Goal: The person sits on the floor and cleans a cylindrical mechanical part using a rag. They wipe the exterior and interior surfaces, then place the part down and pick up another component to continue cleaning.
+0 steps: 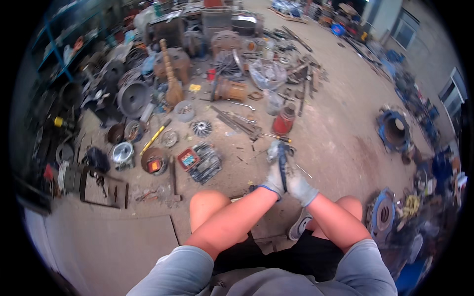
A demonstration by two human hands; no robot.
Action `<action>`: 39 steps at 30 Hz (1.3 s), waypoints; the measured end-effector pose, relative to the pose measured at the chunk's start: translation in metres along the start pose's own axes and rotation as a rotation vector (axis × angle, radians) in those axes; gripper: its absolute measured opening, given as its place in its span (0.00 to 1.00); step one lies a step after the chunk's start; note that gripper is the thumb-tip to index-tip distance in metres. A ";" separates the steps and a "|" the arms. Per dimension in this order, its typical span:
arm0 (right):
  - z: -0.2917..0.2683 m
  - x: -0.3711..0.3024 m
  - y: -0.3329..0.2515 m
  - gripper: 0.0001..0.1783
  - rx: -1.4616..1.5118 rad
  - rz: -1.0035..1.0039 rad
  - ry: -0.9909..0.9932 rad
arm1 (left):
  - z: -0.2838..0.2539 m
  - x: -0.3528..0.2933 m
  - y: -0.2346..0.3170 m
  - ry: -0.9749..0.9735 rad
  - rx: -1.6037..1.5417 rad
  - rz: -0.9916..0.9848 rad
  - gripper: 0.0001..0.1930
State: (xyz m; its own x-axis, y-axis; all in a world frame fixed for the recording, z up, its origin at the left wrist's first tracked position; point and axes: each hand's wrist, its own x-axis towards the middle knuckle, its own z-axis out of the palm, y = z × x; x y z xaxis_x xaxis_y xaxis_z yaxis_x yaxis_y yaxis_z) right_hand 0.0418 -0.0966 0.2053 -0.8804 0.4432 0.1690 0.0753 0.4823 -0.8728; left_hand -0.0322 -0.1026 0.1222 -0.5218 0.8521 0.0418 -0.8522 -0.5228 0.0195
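Both of my hands are in pale work gloves and held close together in front of my knees. My left hand (pixel 272 178) is closed around a long dark bluish object (pixel 283 165), held roughly upright; its exact kind is blurred. My right hand (pixel 298 185) presses against the same object from the right, fingers curled and partly hidden. A crumpled grey-white bit (pixel 273 149) shows by the object's upper end. Just beyond stands a red tapered metal body (pixel 284 121), with a thin screwdriver-like tool (pixel 277 137) lying before it. A thin rod (pixel 304 171) pokes out beside my right hand.
To the left lie an open case of tool bits (pixel 200 162), a hammer (pixel 174 180), a rusty bowl (pixel 153 162) and a finned impeller (pixel 202 129). Farther off are wrenches (pixel 242 105) and heaped machine parts. Blue flanged castings (pixel 393 129) sit at the right.
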 end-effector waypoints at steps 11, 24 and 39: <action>-0.104 0.029 -0.013 0.36 -0.430 0.007 -0.347 | 0.006 0.103 0.075 0.231 1.070 0.164 0.39; -0.121 -0.008 0.058 0.19 -0.784 0.168 -0.787 | -0.088 0.104 -0.040 -1.750 2.948 -0.524 0.27; -0.123 -0.008 0.075 0.27 -0.504 0.245 -1.018 | -0.216 0.184 -0.032 -2.439 2.718 -0.920 0.23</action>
State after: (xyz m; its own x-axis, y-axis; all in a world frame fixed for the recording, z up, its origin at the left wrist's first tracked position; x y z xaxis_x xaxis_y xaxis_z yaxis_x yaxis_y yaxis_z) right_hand 0.1124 0.0294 0.1947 -0.7682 -0.1355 -0.6257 0.2723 0.8155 -0.5108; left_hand -0.1096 0.0763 -0.0861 0.5044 0.4983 -0.7052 0.5552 -0.8127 -0.1772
